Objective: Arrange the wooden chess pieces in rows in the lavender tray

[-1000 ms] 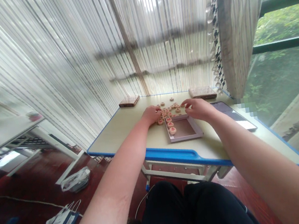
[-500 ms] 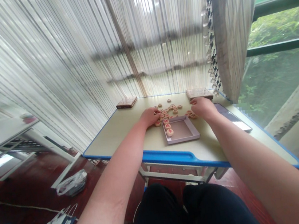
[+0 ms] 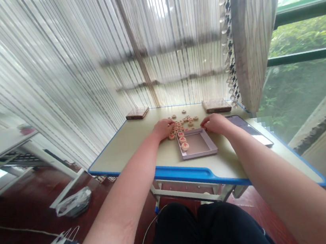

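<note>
A shallow pale-purple box tray [image 3: 199, 154] lies near the table's front edge. Three round wooden xiangqi pieces with red characters stand in a row along its left side, the nearest being one piece [image 3: 185, 146]. Behind the tray spreads a cluster of xiangqi pieces [image 3: 178, 126]. My left hand [image 3: 164, 129] rests at the cluster's left edge, fingers curled in; whatever is between them is hidden. To the right of the tray's back corner, my right hand [image 3: 215, 123] has its fingers bent down and closed over a xiangqi piece [image 3: 206, 128], mostly covered by them.
Two flat brown boxes stand at the back, a left box [image 3: 138, 113] and a right box [image 3: 216, 105]. A tablet [image 3: 246, 130] lies right of my right hand. The table [image 3: 124, 151] has a blue rim. Striped curtains [image 3: 83, 60] hang behind it.
My right hand has moved left and toward me, onto the pieces beside the tray. My left hand stays at the cluster. The row in the tray looks the same.
</note>
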Demonstrator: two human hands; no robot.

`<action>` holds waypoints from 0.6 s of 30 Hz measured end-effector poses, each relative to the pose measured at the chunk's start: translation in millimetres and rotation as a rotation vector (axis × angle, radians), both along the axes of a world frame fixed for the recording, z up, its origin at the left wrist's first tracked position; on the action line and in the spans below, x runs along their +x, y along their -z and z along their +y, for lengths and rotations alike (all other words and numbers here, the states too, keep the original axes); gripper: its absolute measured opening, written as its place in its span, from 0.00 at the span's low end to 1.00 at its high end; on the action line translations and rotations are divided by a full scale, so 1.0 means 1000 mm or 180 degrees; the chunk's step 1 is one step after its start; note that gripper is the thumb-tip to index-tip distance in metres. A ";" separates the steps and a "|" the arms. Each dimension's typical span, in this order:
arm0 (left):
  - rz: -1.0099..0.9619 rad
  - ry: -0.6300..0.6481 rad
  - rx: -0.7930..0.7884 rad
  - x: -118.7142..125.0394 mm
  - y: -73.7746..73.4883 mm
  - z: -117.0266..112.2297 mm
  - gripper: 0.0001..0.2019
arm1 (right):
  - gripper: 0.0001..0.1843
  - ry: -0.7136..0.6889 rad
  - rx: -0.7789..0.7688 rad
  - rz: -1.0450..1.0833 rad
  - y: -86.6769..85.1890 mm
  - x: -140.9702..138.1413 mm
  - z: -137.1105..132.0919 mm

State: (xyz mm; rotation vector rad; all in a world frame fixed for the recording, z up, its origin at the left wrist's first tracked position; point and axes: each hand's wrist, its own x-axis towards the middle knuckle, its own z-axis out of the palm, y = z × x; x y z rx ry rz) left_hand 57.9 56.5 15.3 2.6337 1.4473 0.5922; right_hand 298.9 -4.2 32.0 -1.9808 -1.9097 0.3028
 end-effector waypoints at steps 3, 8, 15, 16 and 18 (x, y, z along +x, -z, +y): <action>0.0015 -0.0031 -0.0008 0.001 0.000 0.000 0.17 | 0.13 -0.0010 0.0060 -0.0017 0.001 0.000 0.000; -0.0047 -0.0108 0.0080 0.002 -0.003 -0.005 0.18 | 0.14 -0.0123 0.0179 -0.0043 -0.001 0.000 -0.002; -0.0043 -0.0240 0.0064 0.002 -0.001 -0.003 0.16 | 0.13 -0.0425 0.0196 -0.0095 0.000 0.002 0.000; -0.0070 -0.0246 0.0089 0.002 -0.001 -0.003 0.16 | 0.13 -0.0487 0.0334 -0.0224 0.002 0.003 0.002; -0.0094 -0.0244 0.0109 0.002 0.000 -0.003 0.16 | 0.14 -0.0581 0.0574 -0.0501 0.007 0.004 0.006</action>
